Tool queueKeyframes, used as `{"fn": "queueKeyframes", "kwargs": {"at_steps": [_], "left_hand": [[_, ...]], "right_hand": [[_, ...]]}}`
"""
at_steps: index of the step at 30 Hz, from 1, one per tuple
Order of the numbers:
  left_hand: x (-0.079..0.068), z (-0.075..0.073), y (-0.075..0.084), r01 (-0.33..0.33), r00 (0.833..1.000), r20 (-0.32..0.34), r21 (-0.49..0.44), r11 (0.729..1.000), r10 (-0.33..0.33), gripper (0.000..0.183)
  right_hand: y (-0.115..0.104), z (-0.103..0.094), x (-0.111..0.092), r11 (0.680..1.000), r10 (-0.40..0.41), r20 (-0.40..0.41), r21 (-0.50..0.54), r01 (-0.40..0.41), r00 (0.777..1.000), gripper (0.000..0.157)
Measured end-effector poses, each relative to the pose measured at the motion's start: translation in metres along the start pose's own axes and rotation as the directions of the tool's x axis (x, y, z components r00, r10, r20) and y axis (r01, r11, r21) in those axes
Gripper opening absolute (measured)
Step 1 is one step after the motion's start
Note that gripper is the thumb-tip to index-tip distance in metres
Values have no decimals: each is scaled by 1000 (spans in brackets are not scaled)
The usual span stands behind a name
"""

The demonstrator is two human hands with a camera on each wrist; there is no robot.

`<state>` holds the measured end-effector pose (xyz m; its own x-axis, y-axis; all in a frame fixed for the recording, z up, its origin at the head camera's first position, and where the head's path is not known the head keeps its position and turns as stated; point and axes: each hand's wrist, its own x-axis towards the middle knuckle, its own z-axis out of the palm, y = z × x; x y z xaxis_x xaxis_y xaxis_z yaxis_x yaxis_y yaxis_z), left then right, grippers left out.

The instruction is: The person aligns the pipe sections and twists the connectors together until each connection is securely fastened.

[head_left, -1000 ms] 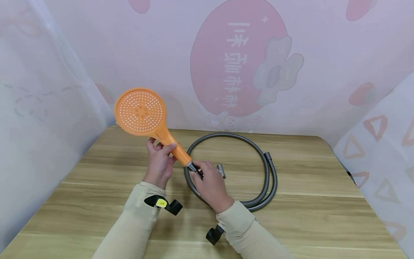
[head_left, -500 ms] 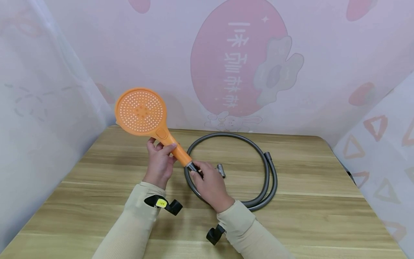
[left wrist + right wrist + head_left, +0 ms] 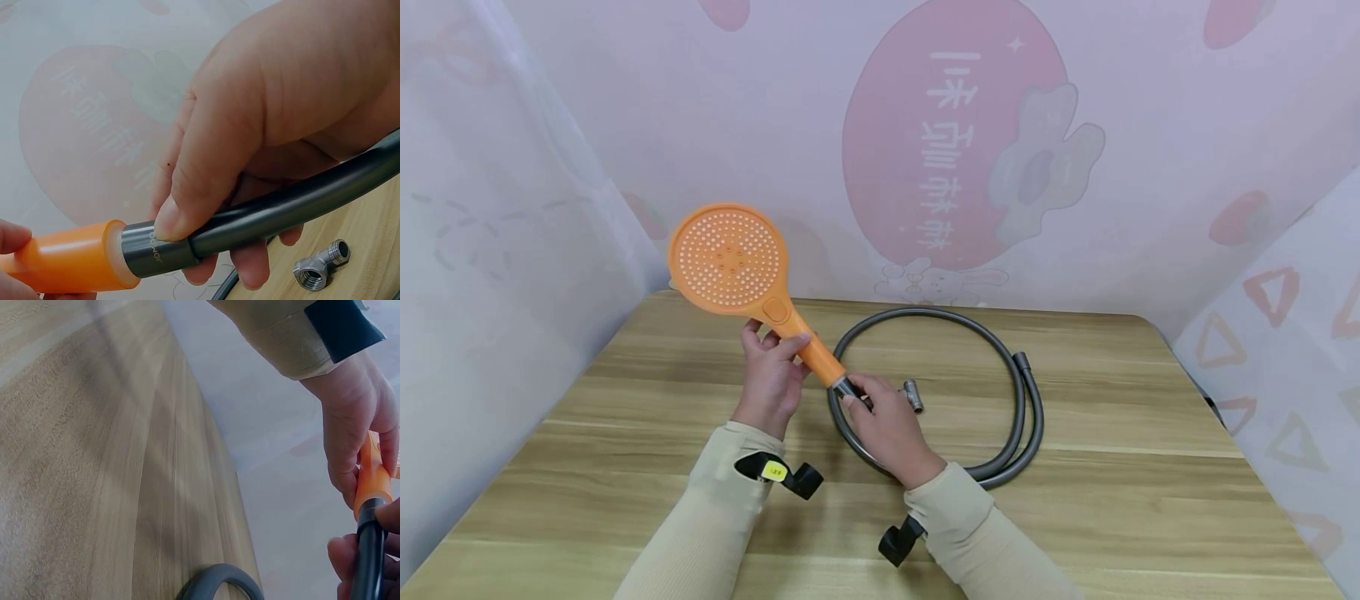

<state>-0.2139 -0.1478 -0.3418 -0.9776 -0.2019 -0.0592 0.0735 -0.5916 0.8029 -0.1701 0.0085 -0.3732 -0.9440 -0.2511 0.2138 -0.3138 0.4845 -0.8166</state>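
My left hand (image 3: 772, 379) grips the handle of an orange shower head (image 3: 728, 260), whose nozzle face is turned toward me, up and to the left. At the handle's lower end, my right hand (image 3: 891, 429) pinches the dark collar (image 3: 156, 250) of a grey shower hose between thumb and fingers. In the left wrist view the collar sits right up against the pale ring at the handle's end. From there the shower hose (image 3: 925, 312) loops over the table to its other end fitting (image 3: 1021, 361). In the right wrist view the orange handle (image 3: 373, 478) shows between both hands.
A small metal T-shaped pipe fitting (image 3: 913, 396) lies on the wooden table (image 3: 1120, 500), inside the hose loop and just beyond my right hand. A printed pink and white curtain (image 3: 790, 125) stands behind the table and along both sides.
Both hands keep their hold on the shower head and hose collar. My right hand and wrist have turned very slightly; everything else stays in place.
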Motion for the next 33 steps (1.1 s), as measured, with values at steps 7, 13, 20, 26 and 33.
{"fn": "queueKeyframes", "kwargs": {"at_steps": [7,13,20,26,33], "left_hand": [[-1,-2,-1,12,1000,-2,11,1000,-12,70],[0,-4,-2,9,1000,4,11,1000,-9,70],[0,-3,0,9,1000,10,17,1000,-9,70],[-1,-1,0,5,1000,3,13,1000,-5,69],[-1,1,0,8,1000,-7,13,1000,-8,68]], "right_hand": [[-2,0,0,996,69,41,55,-71,997,33],[-1,1,2,993,89,50,68,-93,995,33],[2,2,3,991,96,61,87,-101,993,33],[1,0,2,996,64,37,55,-66,997,34],[2,0,2,998,51,-1,35,-51,999,31]]}}
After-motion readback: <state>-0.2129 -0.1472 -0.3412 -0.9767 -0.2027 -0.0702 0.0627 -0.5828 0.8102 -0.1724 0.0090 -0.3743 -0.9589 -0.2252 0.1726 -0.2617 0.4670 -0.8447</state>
